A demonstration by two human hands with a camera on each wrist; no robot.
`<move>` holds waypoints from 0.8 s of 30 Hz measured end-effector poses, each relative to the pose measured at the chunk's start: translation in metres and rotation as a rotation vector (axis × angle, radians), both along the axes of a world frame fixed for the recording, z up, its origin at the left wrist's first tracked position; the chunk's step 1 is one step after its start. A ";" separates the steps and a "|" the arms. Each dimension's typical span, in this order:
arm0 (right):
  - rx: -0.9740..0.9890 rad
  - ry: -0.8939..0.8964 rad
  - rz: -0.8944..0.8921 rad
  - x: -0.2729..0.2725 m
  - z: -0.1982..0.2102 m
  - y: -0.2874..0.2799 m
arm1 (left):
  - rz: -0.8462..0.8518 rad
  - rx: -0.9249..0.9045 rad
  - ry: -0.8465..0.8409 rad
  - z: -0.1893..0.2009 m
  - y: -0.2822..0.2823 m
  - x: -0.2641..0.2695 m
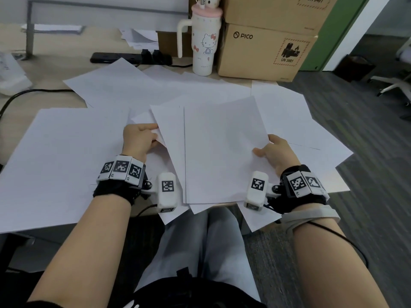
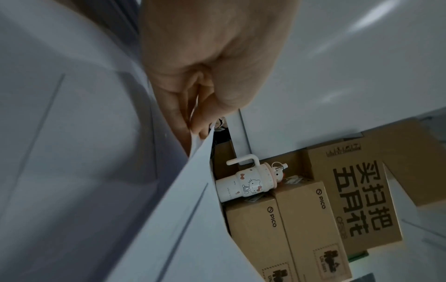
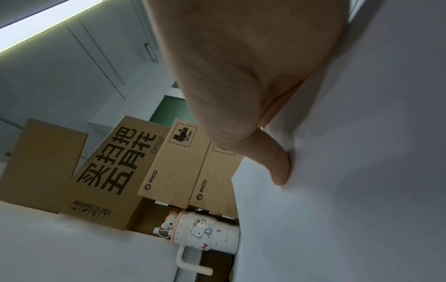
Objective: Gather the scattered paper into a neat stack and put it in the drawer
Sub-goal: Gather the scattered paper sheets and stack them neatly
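Several white paper sheets (image 1: 73, 152) lie scattered over the desk (image 1: 55, 72). A loose bundle of sheets (image 1: 222, 147) is lifted at the near middle, held from both sides. My left hand (image 1: 142, 136) pinches the bundle's left edge between thumb and fingers; the left wrist view shows the sheet edges (image 2: 200, 152) caught between my fingertips (image 2: 202, 131). My right hand (image 1: 270, 152) grips the right edge, thumb on top; in the right wrist view the thumb (image 3: 277, 166) presses on the paper (image 3: 350, 171). No drawer is in view.
A white Hello Kitty tumbler (image 1: 203, 43) with a pink lid stands at the back beside stacked brown PICO boxes (image 1: 264, 52). A black power strip (image 1: 131, 57) and cable (image 1: 26, 94) lie at the back left. The desk's right edge borders grey carpet (image 1: 367, 152).
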State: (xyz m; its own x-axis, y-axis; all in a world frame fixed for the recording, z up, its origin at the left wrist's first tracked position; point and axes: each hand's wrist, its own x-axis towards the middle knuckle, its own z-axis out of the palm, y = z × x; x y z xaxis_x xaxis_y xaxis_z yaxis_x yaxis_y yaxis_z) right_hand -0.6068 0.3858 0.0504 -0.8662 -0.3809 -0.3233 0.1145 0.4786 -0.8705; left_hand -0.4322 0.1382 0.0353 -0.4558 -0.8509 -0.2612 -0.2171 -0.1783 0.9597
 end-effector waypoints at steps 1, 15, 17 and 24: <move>-0.005 0.004 0.009 -0.001 0.001 0.000 | 0.001 -0.029 -0.028 -0.001 -0.003 -0.001; -0.078 0.246 0.051 -0.020 0.010 -0.034 | -0.041 -0.036 -0.144 0.002 -0.016 -0.024; -0.040 0.271 0.066 -0.025 0.007 -0.039 | -0.056 -0.024 -0.131 0.001 -0.013 -0.027; -0.007 0.261 0.069 -0.037 -0.005 -0.041 | 0.000 0.073 -0.075 -0.011 -0.007 -0.034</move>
